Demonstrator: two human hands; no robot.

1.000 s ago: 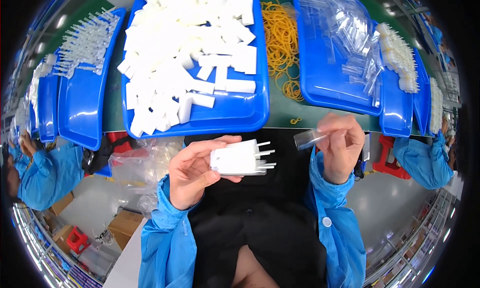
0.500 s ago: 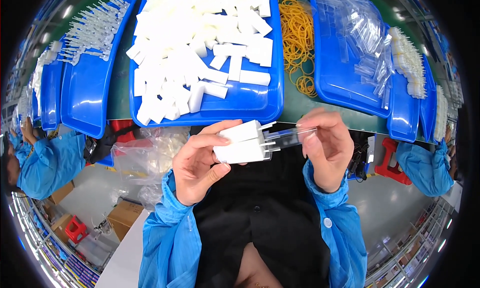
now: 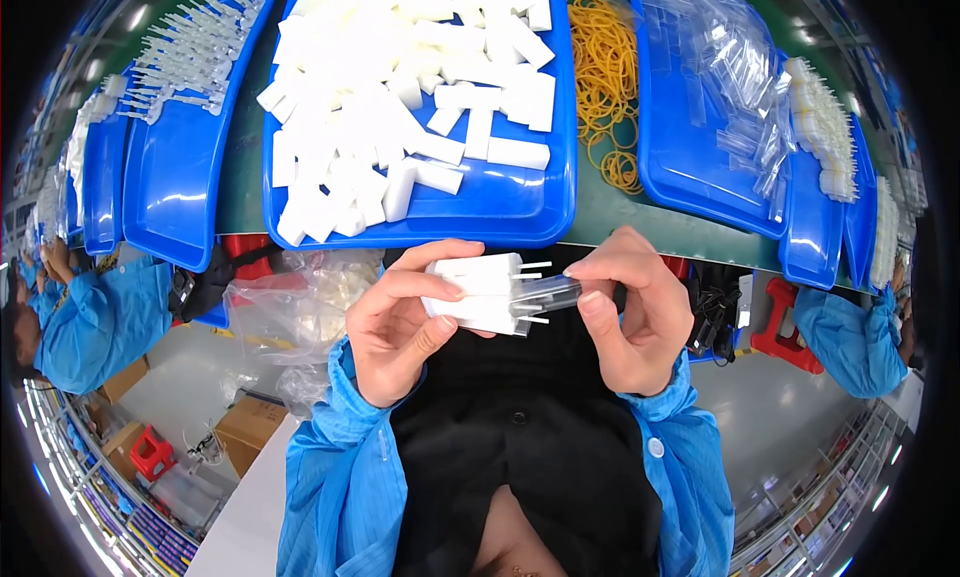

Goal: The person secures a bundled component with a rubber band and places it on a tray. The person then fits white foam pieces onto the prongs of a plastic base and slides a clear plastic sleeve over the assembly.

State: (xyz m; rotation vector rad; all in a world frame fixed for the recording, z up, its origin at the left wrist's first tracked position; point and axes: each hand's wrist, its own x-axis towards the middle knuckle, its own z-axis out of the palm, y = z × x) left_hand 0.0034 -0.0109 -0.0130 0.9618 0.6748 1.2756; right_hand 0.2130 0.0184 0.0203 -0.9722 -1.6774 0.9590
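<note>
at centre frame we grip a white plug adapter (image 3: 478, 292) in our left hand (image 3: 400, 327), prongs pointing right; our right hand (image 3: 625, 322) pinches a clear sleeve (image 3: 545, 295) lengthwise over them, below the blue tray (image 3: 540, 212).

Small clear plastic sleeve (image 3: 548, 293) pinched in my right hand (image 3: 625, 322), just in front of my chest, its open end at the metal prongs of the white plug (image 3: 480, 294) in my left hand (image 3: 400, 327).

More clear sleeves (image 3: 725, 67) piled loose in the blue tray (image 3: 690, 172) at upper right.

Crumpled clear plastic bag (image 3: 300, 307) hangs below the table edge, left of my left hand, whitish stuff inside.

Brown cardboard boxes (image 3: 240, 432) on the floor at lower left, w/ another behind the neighbour's blue sleeve.

No labels, signs or screens that I can make out.
</note>
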